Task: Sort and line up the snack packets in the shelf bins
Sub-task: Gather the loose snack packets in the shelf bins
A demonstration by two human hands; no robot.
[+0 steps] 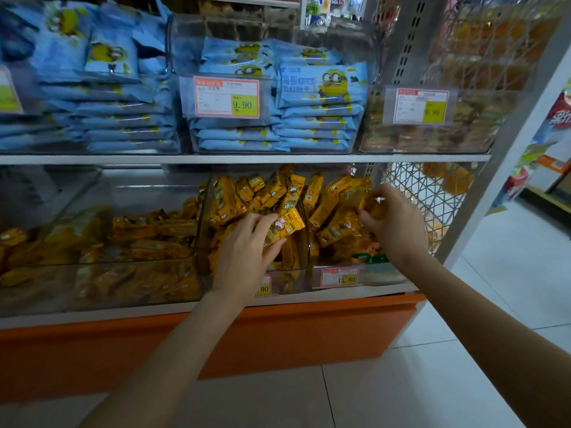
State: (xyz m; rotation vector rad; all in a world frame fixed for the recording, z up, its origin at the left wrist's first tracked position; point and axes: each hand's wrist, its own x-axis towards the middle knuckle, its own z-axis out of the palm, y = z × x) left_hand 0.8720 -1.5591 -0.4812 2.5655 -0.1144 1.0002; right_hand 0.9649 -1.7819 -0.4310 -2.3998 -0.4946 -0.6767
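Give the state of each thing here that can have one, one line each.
left hand: grips a yellow packet
right hand: pinches a second packet
yellow heap: jumbled, packets tilted every way, not lined up
blue packets: stacked flat in two piles in their clear bin

Dim, cool light in here, brighter out at four o'clock where the white floor (509,273) glows. Blue packets (102,88) up at ten o'clock are smeared with blur; the price label (226,96) near twelve reads sharp. Soft glare streaks the clear bin (148,193) at nine. The shelf post (509,156) at three leans, bent by the wide lens. The orange base (278,341) at six sits in shade.
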